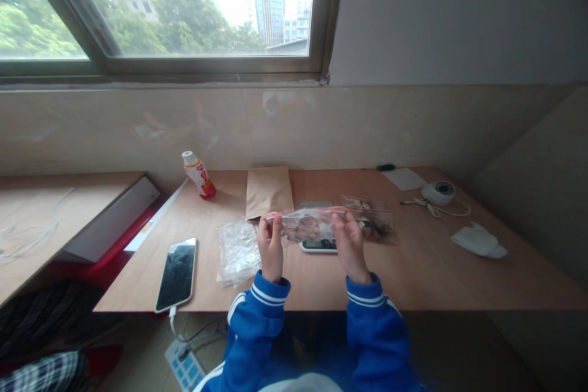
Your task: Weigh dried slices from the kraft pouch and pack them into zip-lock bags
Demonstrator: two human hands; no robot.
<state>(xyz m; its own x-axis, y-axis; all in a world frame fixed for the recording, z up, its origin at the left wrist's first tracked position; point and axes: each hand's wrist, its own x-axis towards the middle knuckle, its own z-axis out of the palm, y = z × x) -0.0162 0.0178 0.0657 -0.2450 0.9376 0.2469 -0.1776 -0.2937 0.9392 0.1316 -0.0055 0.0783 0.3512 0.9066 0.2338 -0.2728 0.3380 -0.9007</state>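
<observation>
1. Head view: a person sits at a wooden desk (459, 285), both forearms in blue sleeves (374, 318) with white stripes, hands raised over the desk.
2. Zip bag (307, 225): clear, red seal strip along the top edge, brown dried pieces inside, bunched toward the middle. Held up off the desk, stretched roughly level between the hands, above the back part of the scale.
3. Left hand (270, 249): narrow pinch on the bag's left end, fingers upright, knuckles toward the camera.
4. Right hand (350, 246): same narrow pinch on the bag's right end. Exact finger placement partly hidden behind the hand.
5. Digital scale (318, 246): white, lit or dark display not readable, directly below the held bag, partly hidden by it and the right hand.
6. Second bag (372, 218): clear, holds similar brown pieces, lies flat on the desk just behind and right of the right hand.
7. Near the left hand: crumpled clear plastic (237, 252) on the desk, just beside it. Kraft envelope (269, 193) lies behind, touching neither hand.
8. Farther left: phone (177, 274), face up, white cable running off the desk edge. Bottle (198, 175) with a red and white label lies tilted near the wall.
9. Right side: round white device (438, 192) with a cord, paper sheet (404, 179), white cloth (478, 241), all well apart from the hands.
</observation>
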